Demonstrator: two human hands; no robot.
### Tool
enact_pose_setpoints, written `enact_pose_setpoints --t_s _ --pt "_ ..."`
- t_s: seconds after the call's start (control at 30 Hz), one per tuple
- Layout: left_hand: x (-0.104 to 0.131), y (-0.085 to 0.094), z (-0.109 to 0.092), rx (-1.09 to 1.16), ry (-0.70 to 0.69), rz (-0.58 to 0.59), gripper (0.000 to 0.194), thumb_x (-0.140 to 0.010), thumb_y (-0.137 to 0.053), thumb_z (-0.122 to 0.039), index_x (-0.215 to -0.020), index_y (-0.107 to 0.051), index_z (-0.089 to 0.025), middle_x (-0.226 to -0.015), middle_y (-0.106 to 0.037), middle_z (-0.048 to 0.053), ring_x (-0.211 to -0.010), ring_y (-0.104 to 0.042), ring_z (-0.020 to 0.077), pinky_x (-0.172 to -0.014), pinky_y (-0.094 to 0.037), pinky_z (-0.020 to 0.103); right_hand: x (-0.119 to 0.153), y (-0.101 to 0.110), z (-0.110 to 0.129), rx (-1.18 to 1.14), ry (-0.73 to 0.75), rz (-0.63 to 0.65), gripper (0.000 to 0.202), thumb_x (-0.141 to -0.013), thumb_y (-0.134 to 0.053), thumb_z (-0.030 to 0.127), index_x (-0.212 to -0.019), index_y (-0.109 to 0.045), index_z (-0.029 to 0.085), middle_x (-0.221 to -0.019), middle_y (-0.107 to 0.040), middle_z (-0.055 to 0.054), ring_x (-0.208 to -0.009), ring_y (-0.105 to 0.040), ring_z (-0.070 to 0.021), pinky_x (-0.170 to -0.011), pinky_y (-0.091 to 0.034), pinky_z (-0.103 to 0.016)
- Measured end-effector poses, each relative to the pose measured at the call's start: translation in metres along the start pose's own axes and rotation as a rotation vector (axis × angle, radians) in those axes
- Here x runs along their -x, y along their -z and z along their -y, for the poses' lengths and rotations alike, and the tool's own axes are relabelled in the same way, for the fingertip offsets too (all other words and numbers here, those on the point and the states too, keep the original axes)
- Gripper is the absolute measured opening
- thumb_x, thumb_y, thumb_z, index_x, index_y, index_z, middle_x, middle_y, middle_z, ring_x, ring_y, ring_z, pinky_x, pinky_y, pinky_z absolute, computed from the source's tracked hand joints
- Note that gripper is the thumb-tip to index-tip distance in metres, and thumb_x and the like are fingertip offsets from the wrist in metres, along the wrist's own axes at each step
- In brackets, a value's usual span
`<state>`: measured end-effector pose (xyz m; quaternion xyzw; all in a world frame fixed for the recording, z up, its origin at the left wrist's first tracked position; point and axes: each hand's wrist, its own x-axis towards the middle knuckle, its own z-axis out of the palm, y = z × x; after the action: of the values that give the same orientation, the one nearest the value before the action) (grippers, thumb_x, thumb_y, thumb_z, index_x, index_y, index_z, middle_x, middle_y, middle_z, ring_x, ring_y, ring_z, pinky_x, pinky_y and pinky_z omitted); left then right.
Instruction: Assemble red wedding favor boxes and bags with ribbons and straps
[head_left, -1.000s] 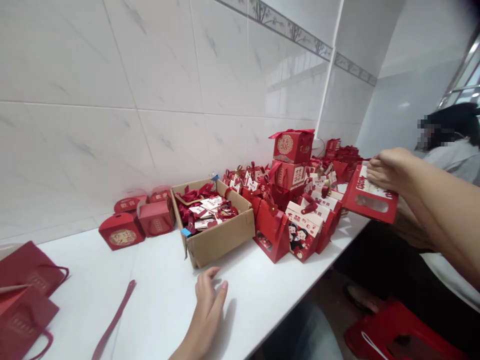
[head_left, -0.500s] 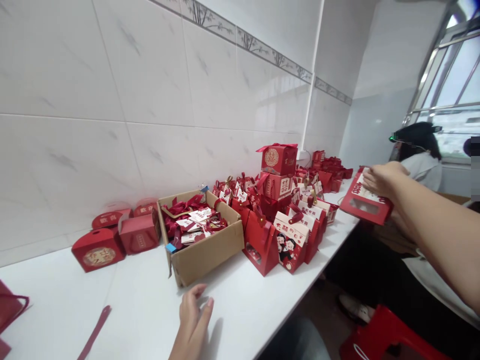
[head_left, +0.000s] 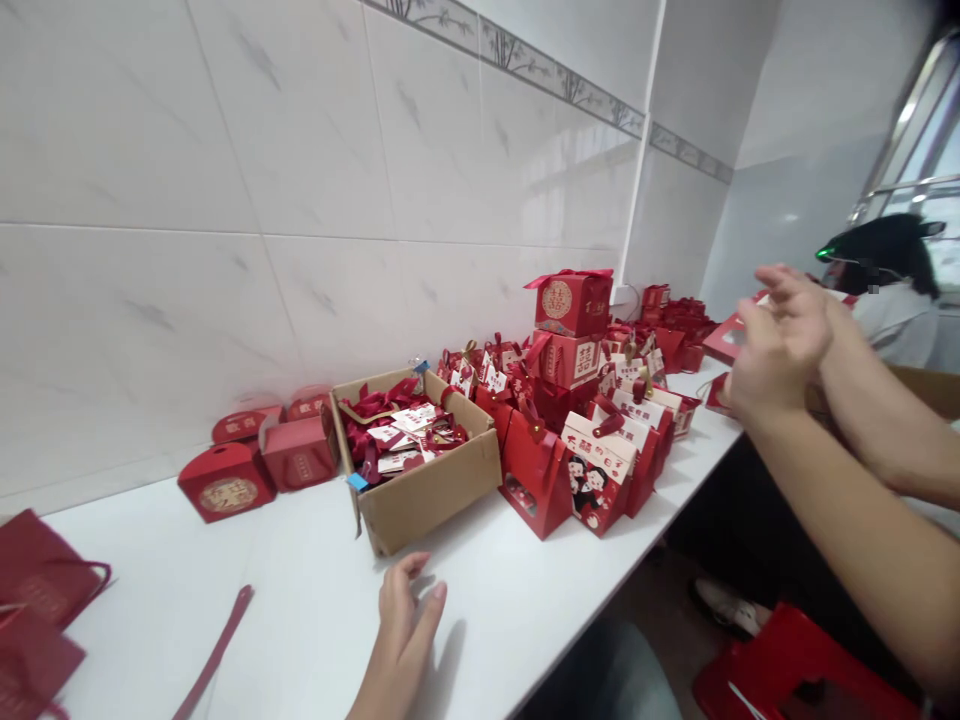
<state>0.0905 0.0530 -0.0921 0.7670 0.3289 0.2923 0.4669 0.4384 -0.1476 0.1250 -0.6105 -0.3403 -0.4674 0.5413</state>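
Note:
My left hand (head_left: 405,610) is held over the white table in front of the cardboard box, fingers loosely curled apart, holding nothing. My right hand (head_left: 784,345) is raised at the right, fingers apart and slightly blurred. Behind it shows part of a red gift box with a window (head_left: 726,340); another arm (head_left: 874,390) reaches in there, and its hand is hidden. Within the cardboard box (head_left: 427,505) lie dark red ribbons and white printed tags (head_left: 405,425). A red ribbon strip (head_left: 217,650) lies left of my left hand.
Red gift boxes (head_left: 229,485) stand by the tiled wall. Upright gift bags (head_left: 600,475) and stacked boxes (head_left: 571,305) crowd the table's right side. Folded red bags (head_left: 45,570) lie at the left. A person in a cap (head_left: 881,255) sits at the right, near a red stool (head_left: 802,660).
My right hand has let go of the red gift box and opened; the box sits farther off behind it. Another arm has come in. The view has shifted slightly; my left hand keeps its pose.

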Motion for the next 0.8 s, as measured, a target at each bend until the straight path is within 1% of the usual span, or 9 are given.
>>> enact_pose_setpoints --t_s 0.07,0.13,0.17,0.27,0.33,0.4,0.53,0.67,0.8 --pt "0.001 0.0 0.0 0.008 -0.01 -0.032 0.041 -0.086 -0.04 -0.054 -0.112 -0.041 -0.023 -0.123 -0.042 0.014 -0.122 -0.038 0.0306 -0.102 -0.032 0.054 0.044 -0.001 0.037 -0.258 0.1 -0.076 0.033 -0.089 -0.044 0.017 -0.12 -0.053 0.008 -0.127 -0.044 -0.018 -0.123 -0.043 -0.0293 -0.092 -0.042 -0.041" --pt "0.0 0.002 -0.001 0.008 -0.049 -0.097 0.039 -0.085 -0.043 -0.052 -0.112 -0.041 -0.023 -0.119 -0.044 0.014 -0.119 -0.042 0.0298 -0.098 -0.037 0.053 0.091 0.0 0.066 -0.231 0.347 -0.021 0.034 -0.073 -0.066 0.013 -0.107 -0.061 0.018 -0.119 -0.05 -0.01 -0.11 -0.051 -0.0263 -0.09 -0.044 -0.04" --pt "-0.001 0.004 -0.002 0.004 -0.093 -0.158 0.039 -0.085 -0.045 -0.05 -0.113 -0.04 -0.023 -0.118 -0.044 0.013 -0.117 -0.043 0.0292 -0.096 -0.039 0.052 0.114 -0.001 0.075 -0.22 0.383 0.007 0.037 -0.068 -0.071 0.013 -0.103 -0.062 0.022 -0.116 -0.052 -0.007 -0.109 -0.05 -0.0263 -0.091 -0.044 -0.042" --pt "-0.01 0.018 -0.007 -0.016 -0.286 -0.464 0.049 -0.079 -0.056 -0.046 -0.118 -0.036 -0.024 -0.119 -0.042 0.011 -0.114 -0.046 0.0288 -0.091 -0.045 0.049 0.18 -0.01 0.09 -0.379 -0.044 0.131 0.033 -0.079 -0.059 0.014 -0.111 -0.053 0.019 -0.121 -0.047 -0.012 -0.116 -0.047 -0.0271 -0.096 -0.041 -0.047" --pt "-0.021 0.03 -0.009 -0.034 -0.331 -0.618 0.063 -0.072 -0.064 -0.046 -0.123 -0.033 -0.025 -0.123 -0.039 0.011 -0.117 -0.045 0.0309 -0.09 -0.046 0.05 0.215 -0.021 0.094 -0.445 -0.184 0.224 0.022 -0.083 -0.053 0.014 -0.104 -0.052 0.02 -0.111 -0.05 -0.01 -0.109 -0.05 -0.0236 -0.091 -0.045 -0.042" --pt "-0.034 0.041 -0.007 -0.063 -0.276 -0.585 0.076 -0.066 -0.069 -0.047 -0.128 -0.03 -0.025 -0.129 -0.037 0.013 -0.123 -0.041 0.0333 -0.093 -0.045 0.052 0.239 -0.032 0.098 -0.499 -0.205 0.478 0.021 -0.082 -0.052 0.014 -0.103 -0.052 0.021 -0.11 -0.05 -0.01 -0.103 -0.053 -0.0214 -0.082 -0.048 -0.035" --pt "-0.058 0.052 0.001 -0.017 -0.119 -0.256 0.091 -0.066 -0.07 -0.047 -0.138 -0.02 -0.023 -0.14 -0.035 0.016 -0.129 -0.039 0.032 -0.1 -0.042 0.048 0.259 -0.047 0.102 -0.611 -0.477 0.883 0.027 -0.082 -0.051 0.021 -0.109 -0.051 0.02 -0.118 -0.048 -0.011 -0.088 -0.058 -0.0171 -0.066 -0.048 -0.027" --pt "-0.072 0.052 0.006 0.043 -0.084 -0.183 0.093 -0.069 -0.069 -0.042 -0.142 -0.016 -0.022 -0.138 -0.042 0.016 -0.125 -0.046 0.0292 -0.1 -0.043 0.041 0.27 -0.055 0.09 -0.673 -0.69 0.986 0.028 -0.08 -0.052 0.031 -0.105 -0.055 0.02 -0.116 -0.051 -0.011 -0.087 -0.058 -0.0181 -0.067 -0.045 -0.029" --pt "-0.08 0.047 0.01 -0.014 -0.084 -0.207 0.084 -0.076 -0.063 -0.041 -0.143 -0.019 -0.019 -0.13 -0.053 0.015 -0.123 -0.05 0.0292 -0.102 -0.04 0.042 0.282 -0.061 0.073 -0.778 -0.928 1.001 0.063 -0.073 -0.059 0.041 -0.131 -0.041 0.022 -0.132 -0.045 -0.014 -0.104 -0.054 -0.0231 -0.08 -0.043 -0.035"
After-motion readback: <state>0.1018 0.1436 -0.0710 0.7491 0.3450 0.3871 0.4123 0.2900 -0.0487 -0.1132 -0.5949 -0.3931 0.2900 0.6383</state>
